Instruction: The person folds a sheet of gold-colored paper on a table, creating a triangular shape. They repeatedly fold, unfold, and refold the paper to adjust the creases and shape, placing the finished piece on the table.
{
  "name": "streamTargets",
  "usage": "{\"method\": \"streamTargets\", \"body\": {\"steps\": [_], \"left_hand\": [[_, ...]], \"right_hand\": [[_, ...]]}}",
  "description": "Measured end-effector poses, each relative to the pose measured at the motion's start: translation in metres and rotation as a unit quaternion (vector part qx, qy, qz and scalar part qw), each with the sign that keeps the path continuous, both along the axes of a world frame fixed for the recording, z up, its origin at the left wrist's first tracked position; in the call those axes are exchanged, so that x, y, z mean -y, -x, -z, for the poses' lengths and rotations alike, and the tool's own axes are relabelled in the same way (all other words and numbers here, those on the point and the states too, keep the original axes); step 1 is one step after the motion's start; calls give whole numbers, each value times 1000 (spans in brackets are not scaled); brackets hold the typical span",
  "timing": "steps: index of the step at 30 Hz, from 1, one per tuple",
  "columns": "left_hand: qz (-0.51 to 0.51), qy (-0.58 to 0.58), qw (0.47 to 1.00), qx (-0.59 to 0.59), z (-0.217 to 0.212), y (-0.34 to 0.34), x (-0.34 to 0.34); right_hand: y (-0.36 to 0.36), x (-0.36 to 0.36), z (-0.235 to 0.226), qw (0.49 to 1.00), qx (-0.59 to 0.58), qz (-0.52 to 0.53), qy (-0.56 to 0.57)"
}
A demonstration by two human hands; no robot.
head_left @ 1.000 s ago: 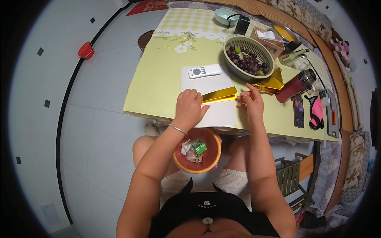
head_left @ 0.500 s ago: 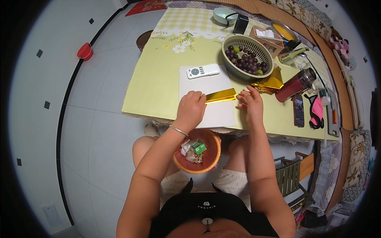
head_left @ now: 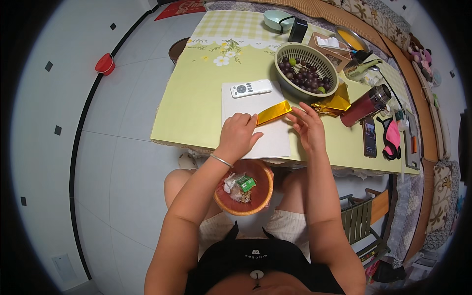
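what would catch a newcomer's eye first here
The shiny gold folded paper strip stands out, lying on a white sheet at the middle of the yellow table, with the left hand pressing its near end and the right hand at its far end. Just behind sits a basket of dark grapes, and a red-brown bowl of scraps rests on the lap.

Hands (head_left: 239, 133) at gold strip (head_left: 273, 112)

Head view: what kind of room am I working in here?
Probably a home living or dining room: a table with a flowered yellow cloth, a basket of grapes, a white remote and a tiled floor.
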State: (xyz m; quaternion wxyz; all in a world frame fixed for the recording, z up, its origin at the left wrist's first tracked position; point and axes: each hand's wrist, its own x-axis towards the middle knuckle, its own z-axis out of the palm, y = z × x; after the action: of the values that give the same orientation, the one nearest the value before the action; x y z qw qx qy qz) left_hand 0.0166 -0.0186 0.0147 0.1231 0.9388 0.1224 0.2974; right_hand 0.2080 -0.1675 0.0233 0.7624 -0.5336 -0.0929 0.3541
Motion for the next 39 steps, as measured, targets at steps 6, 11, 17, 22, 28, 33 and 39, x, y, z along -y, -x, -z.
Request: {"method": "streamTargets", "body": {"steps": [6, 11, 17, 22, 28, 33, 39], "left_hand": [[-18, -29, 999, 3, 18, -6, -9], [-47, -73, 992, 87, 9, -10, -13], [6, -46, 978, 205, -22, -4, -1], [89, 145, 972, 162, -6, -2, 7], [104, 513, 838, 155, 0, 0, 0], [126, 599, 777, 146, -1, 2, -2], [99, 680, 699, 196, -4, 16, -2]], "right_hand": [[17, -8, 6, 877, 459, 4, 145], [28, -42, -7, 596, 785, 12, 170], [16, -67, -2, 709, 675, 145, 147], [15, -74, -5, 707, 659, 210, 145], [32, -75, -18, 633, 725, 232, 143], [14, -64, -15, 622, 726, 258, 141], [100, -45, -31, 585, 797, 81, 127]]}}
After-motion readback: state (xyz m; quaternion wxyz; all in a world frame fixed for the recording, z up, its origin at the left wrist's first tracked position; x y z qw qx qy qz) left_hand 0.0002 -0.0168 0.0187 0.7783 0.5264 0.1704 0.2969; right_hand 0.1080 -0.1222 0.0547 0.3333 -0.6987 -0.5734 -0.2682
